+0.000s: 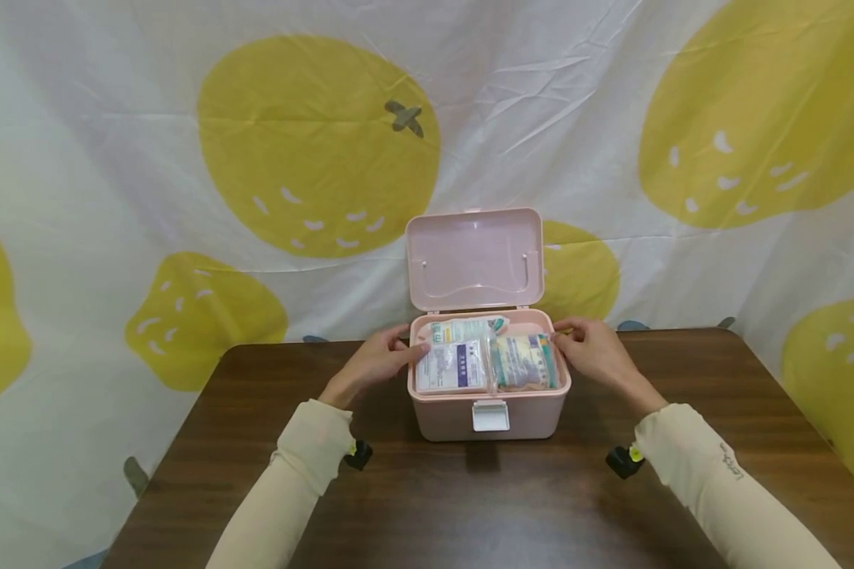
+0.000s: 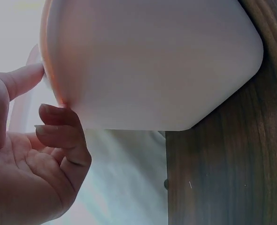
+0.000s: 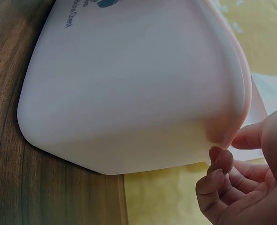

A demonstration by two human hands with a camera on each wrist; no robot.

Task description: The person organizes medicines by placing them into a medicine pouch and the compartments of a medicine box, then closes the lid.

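A pink plastic medicine box (image 1: 441, 420) stands on the table with its lid (image 1: 474, 265) raised at the back. Near its top lie a white packet with a dark blue band (image 1: 450, 368), a clear-wrapped packet with teal edges (image 1: 525, 362) and a white-green packet (image 1: 464, 329) behind them. My left hand (image 1: 379, 360) pinches the box's left rim, thumb over the edge and curled fingers against the outer wall (image 2: 152, 61). On the opposite side my right hand (image 1: 599, 352) pinches the right rim between thumb and curled fingers. Whether they also grip an inner tray is hidden.
The dark wooden table (image 1: 484, 506) ends just behind the box. A white curtain with yellow fruit prints (image 1: 320, 150) hangs close at the back. A white latch flap (image 1: 491, 416) hangs on the box's front. Small black cameras (image 1: 359, 455) are worn on both wrists.
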